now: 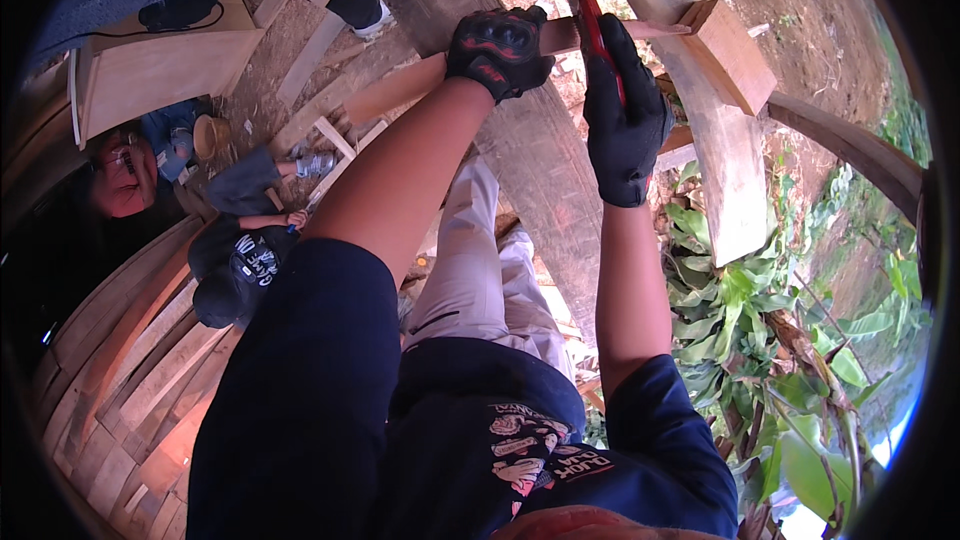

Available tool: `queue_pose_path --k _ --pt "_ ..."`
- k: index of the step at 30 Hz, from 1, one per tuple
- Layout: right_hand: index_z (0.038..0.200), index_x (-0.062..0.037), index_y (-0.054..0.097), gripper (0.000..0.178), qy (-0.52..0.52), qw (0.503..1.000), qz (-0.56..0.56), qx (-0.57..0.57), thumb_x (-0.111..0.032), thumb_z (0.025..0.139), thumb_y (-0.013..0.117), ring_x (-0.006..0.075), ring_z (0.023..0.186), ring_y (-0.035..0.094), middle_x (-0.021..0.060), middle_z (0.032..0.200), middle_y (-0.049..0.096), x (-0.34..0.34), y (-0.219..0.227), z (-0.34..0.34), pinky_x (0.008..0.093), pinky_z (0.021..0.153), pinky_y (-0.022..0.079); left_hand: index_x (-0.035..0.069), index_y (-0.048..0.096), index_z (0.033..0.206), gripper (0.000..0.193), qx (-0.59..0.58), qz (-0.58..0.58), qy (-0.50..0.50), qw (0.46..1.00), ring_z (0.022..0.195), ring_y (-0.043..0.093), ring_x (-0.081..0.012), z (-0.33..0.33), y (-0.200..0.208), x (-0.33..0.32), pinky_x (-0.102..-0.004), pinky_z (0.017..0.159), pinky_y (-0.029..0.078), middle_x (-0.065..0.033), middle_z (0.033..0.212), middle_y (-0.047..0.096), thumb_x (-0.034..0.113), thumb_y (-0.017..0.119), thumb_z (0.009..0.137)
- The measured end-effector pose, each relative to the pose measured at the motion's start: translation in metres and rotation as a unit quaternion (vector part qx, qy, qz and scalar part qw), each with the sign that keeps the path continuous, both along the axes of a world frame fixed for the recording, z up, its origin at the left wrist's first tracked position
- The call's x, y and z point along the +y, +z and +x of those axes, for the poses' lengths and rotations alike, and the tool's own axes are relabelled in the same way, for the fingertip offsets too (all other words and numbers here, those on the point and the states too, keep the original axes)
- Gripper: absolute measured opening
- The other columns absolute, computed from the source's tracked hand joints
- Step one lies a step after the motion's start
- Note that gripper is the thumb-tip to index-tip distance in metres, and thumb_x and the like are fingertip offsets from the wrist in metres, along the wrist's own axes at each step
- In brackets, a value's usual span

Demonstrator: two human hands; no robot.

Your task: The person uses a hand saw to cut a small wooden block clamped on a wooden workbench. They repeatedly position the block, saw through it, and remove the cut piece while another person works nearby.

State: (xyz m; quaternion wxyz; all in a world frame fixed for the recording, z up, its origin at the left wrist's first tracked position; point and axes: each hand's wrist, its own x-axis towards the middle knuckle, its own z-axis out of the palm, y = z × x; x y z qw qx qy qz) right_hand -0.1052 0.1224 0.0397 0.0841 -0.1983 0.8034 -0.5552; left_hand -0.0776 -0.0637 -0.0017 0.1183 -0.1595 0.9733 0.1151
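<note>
My left hand [500, 52], in a black glove with red trim, is closed over a narrow wooden strip [560, 36] and presses it down near a wide weathered plank [545, 175]. In my gloved right hand [625, 125] is the red handle of a handsaw [590, 25]. Its grey blade points away from me and meets the strip just right of my left hand. How far the blade has cut in, I cannot tell. The strip's far right end reaches a squared wooden block [735, 55], which rests by a pale curved board [730, 175].
At the left a person in dark clothes and a cap [235, 265] sits low, holding something small and blue. Another person in red [125, 175] is behind. Stacked planks [150, 390] fill the lower left. Leafy plants [735, 300] grow at the right. Wood scraps litter the ground.
</note>
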Motion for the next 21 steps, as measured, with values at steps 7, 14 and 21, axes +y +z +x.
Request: queue_pose_path --k 7,14,21 --pt "0.148 -0.0085 0.069 0.045 -0.015 1.0 0.002 -0.027 -0.011 0.103 0.067 0.0321 0.114 0.079 0.0189 0.134 0.077 0.038 -0.018 0.031 0.04 0.095 0.06 0.015 0.07 0.122 0.047 0.004 -0.019 0.004 1.0 0.109 0.077 -0.0318 0.001 -0.009 -0.001 -0.048 0.097 0.059 -0.0118 0.113 0.079 0.048 0.075 0.089" --pt "0.144 0.0014 0.069 0.045 -0.005 1.0 0.02 0.005 -0.007 0.1 0.066 0.0334 0.112 0.08 0.0239 0.133 0.076 0.138 -0.011 0.112 0.0394 0.093 0.061 0.015 0.075 0.122 0.047 0.009 -0.03 -0.012 0.999 0.108 0.078 -0.0349 0.002 -0.012 0.0 -0.0485 0.096 0.061 -0.0154 0.114 0.08 0.052 0.07 0.094" --pt "0.143 -0.0079 0.072 0.041 -0.014 0.999 -0.039 0.004 -0.014 0.102 0.07 0.0286 0.107 0.08 0.021 0.125 0.079 0.032 -0.01 0.015 0.039 0.092 0.06 0.014 0.076 0.12 0.048 0.048 -0.042 -0.021 0.998 0.106 0.078 -0.0361 0.0 -0.019 -0.001 -0.0491 0.094 0.061 -0.0143 0.111 0.08 0.053 0.07 0.093"
